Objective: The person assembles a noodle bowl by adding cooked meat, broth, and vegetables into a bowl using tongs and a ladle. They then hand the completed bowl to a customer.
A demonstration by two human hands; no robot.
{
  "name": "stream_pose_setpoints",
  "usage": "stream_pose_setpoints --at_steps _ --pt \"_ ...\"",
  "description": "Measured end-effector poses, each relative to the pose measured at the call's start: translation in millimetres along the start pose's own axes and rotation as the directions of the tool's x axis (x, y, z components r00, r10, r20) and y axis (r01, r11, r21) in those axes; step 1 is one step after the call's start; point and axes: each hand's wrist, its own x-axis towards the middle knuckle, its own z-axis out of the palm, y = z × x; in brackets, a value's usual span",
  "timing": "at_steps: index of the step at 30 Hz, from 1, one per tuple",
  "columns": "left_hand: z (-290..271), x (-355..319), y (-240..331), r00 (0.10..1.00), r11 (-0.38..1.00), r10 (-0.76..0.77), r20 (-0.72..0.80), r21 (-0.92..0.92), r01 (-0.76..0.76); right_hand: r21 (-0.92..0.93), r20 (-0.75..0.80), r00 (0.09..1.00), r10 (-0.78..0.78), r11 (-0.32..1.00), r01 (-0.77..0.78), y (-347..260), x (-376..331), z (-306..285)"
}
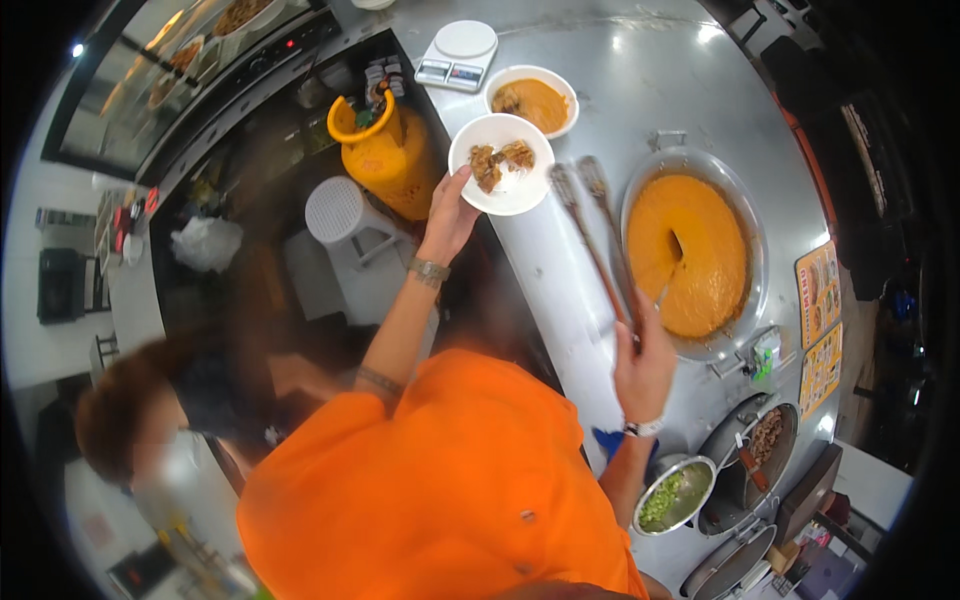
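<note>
My left hand (451, 214) grips the rim of a white bowl (516, 201) holding a few browned chunks of food (487, 170), perhaps meat. The bowl is held near the counter's edge. In my right hand (643, 365) are long metal tongs (592, 247), their two arms parted and slightly blurred, tips towards the bowl but apart from it. Just beyond the held bowl, a second white bowl (574, 108) contains orange sauce and some chunks. Right of the tongs stands a wide metal pot (757, 262) of thick orange sauce (702, 225), with a ladle (675, 247) partly sunk in it.
A kitchen scale (459, 62) sits at the far counter edge. Close to my right forearm are a bowl of chopped greens (660, 505) and a pot of brown pieces (766, 440). An orange gas cylinder (385, 170) and a stool (337, 210) stand left; another person (130, 410) is behind.
</note>
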Motion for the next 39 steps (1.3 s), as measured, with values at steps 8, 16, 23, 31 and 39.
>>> stream_pose_setpoints --at_steps 8,16,23,31,39 --pt "-2.1 133.4 66.1 0.998 0.99 0.062 0.033 0.128 -0.066 -0.222 0.038 0.996 0.083 0.972 -0.073 -102.9 134.7 140.2" --pt "-8.7 156.5 88.2 0.998 0.969 0.063 0.002 0.239 -0.061 -0.245 0.003 0.961 0.277 0.932 -0.267 -127.8 148.8 187.9" --pt "-10.2 154.7 80.8 0.996 0.956 0.086 -0.004 0.28 -0.081 -0.341 -0.083 0.973 0.215 0.911 -0.23 -124.7 140.5 200.4" --pt "-15.1 153.3 80.3 0.992 0.944 0.124 -0.006 0.308 -0.116 -0.395 -0.094 0.98 0.178 0.897 -0.2 -114.7 148.8 198.6" --pt "-15.1 158.4 82.9 0.992 0.949 0.122 -0.03 0.297 -0.108 -0.304 -0.096 0.981 0.168 0.934 -0.189 -115.2 156.3 180.6"
